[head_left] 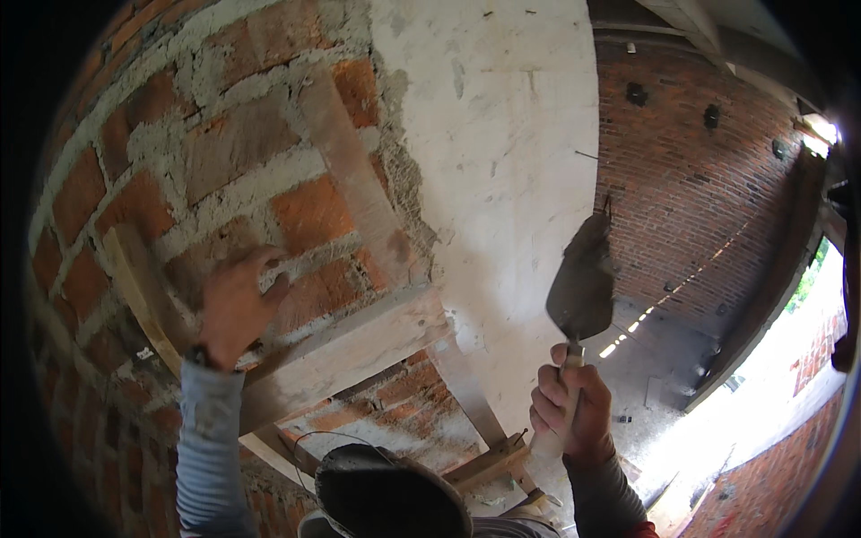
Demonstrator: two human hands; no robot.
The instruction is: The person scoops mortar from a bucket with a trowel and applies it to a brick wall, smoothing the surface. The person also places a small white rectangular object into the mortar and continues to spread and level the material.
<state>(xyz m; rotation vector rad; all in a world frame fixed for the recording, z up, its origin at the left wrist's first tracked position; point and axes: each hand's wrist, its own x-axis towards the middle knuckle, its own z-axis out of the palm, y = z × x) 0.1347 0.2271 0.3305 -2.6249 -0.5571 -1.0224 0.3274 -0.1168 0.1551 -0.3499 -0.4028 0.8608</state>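
My right hand (577,403) is wrapped round the pale handle of a pointed masonry trowel (581,291), held up with its blade pointing upward. Dark, rough material shows toward the blade's tip; whether it is mortar on the blade I cannot tell. My left hand (238,305) is raised before the brick wall (240,148), thumb and fingers apart, with nothing seen in it. Whether its fingertips touch the bricks is unclear. Below that hand, a thick wooden plank (359,350) crosses in front of the wall. A dark bucket (386,493) with a thin wire handle sits at the lower middle.
A wooden board (345,152) leans up the wall, and a shorter timber (143,291) stands left of my hand. Pale plaster (502,161) covers the neighbouring stretch, with a nail (592,155) sticking out. Timber supports (489,464) stand beside the bucket. Another brick wall (682,170) rises at right.
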